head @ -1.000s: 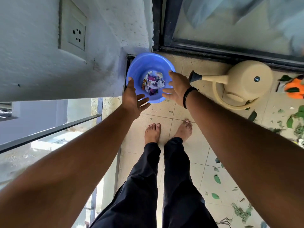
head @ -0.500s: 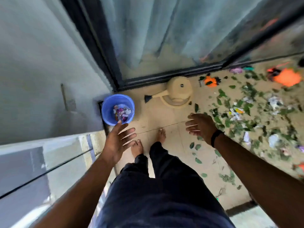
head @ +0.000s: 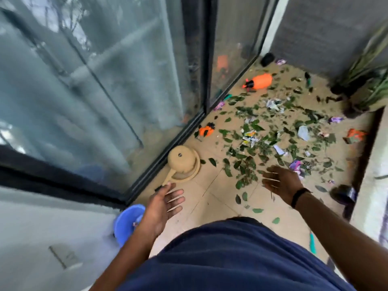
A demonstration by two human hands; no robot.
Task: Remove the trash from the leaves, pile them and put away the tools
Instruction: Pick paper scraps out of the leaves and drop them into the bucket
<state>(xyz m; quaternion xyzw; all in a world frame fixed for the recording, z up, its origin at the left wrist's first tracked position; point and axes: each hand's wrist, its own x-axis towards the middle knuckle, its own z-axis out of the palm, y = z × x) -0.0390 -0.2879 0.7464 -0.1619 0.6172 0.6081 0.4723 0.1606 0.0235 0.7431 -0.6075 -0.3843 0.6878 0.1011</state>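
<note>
Both hands are held out empty with fingers spread: the left hand [head: 162, 203] above the blue bowl [head: 126, 222], the right hand [head: 280, 182] over scattered leaves [head: 247, 162] mixed with trash [head: 249, 137] beyond the watering can [head: 182, 162].

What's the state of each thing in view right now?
left hand: open, empty
right hand: open, empty
blue bucket: upright on the floor, scraps inside
watering can: on the floor by the door track
orange sprayer: lying on its side
leaves: scattered, mixed with trash
</note>
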